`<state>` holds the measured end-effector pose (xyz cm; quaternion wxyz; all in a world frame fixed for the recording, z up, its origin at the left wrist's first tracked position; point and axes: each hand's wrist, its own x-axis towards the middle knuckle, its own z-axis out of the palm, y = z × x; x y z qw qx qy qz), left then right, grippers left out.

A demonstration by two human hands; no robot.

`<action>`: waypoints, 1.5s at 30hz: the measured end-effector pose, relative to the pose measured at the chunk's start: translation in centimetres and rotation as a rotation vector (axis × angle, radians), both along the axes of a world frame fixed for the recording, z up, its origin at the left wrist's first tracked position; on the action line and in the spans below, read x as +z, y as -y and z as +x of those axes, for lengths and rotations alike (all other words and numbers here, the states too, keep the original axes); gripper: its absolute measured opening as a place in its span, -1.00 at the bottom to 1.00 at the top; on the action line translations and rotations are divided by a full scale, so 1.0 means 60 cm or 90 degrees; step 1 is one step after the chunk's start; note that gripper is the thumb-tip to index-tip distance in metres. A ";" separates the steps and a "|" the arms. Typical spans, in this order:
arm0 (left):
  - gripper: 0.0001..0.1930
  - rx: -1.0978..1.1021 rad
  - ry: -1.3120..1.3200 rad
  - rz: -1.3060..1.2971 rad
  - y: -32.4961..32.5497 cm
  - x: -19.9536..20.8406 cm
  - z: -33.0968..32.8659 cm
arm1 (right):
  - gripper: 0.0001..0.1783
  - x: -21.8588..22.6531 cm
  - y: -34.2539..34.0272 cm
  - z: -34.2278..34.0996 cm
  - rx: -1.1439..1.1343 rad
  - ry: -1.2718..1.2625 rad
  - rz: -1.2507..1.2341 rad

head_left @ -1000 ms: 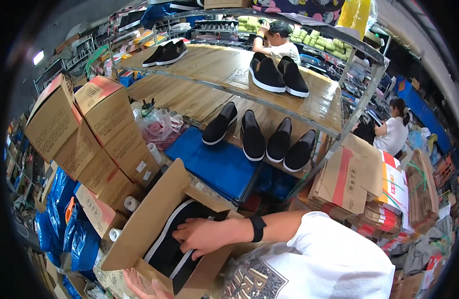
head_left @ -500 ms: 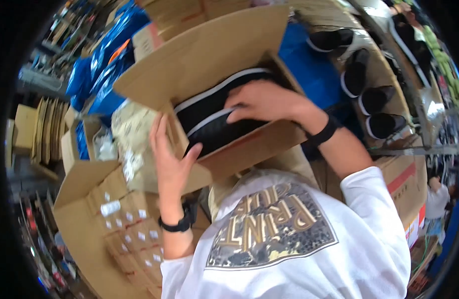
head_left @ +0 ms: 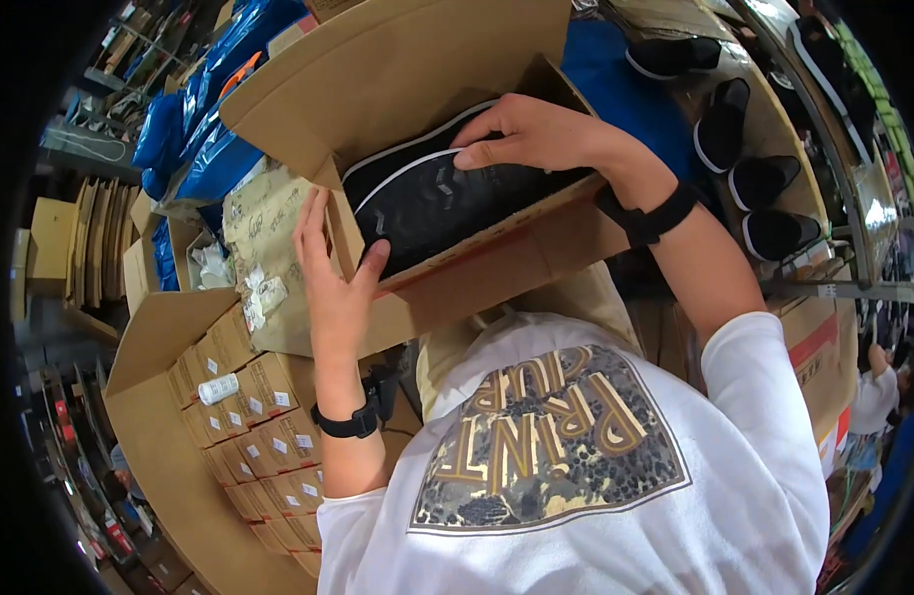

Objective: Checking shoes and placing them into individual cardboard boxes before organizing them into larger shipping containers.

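Observation:
An opened cardboard box (head_left: 521,266) lies in front of me with its far flap raised. Two black shoes with white sole edges fill it: a far shoe (head_left: 392,159), mostly covered, and a near shoe (head_left: 407,213) with its dark side facing up. My right hand (head_left: 541,134) pinches the near shoe over its white edge, thumb on the near side and fingers behind. At the box's left end, my left hand (head_left: 336,288) clasps the wall, its thumb inside beside the shoe and its fingers outside.
Several black shoes (head_left: 723,124) stand on cardboard at the right, by a metal rack (head_left: 824,291). Blue plastic bags (head_left: 214,139) are heaped at the far left. A large carton of small boxes (head_left: 268,436) stands lower left, with a white roll (head_left: 219,388) on top.
My right hand has shifted up and away with the near shoe's edge, and more of that shoe's dark side shows. My left hand stays at the box's left end.

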<state>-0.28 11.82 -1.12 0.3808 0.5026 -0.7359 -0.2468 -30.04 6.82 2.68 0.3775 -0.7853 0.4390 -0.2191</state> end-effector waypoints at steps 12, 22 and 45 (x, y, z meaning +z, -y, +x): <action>-0.01 -0.035 -0.167 0.132 -0.004 0.000 -0.003 | -0.48 -0.004 -0.006 0.000 -0.024 0.047 -0.023; -0.02 -0.055 -0.194 0.131 -0.015 -0.008 0.006 | -0.46 0.011 -0.022 0.007 -0.074 0.046 0.026; -0.24 -0.137 -0.164 0.075 0.005 -0.074 0.064 | -0.57 -0.011 -0.061 0.055 0.109 -0.206 -0.319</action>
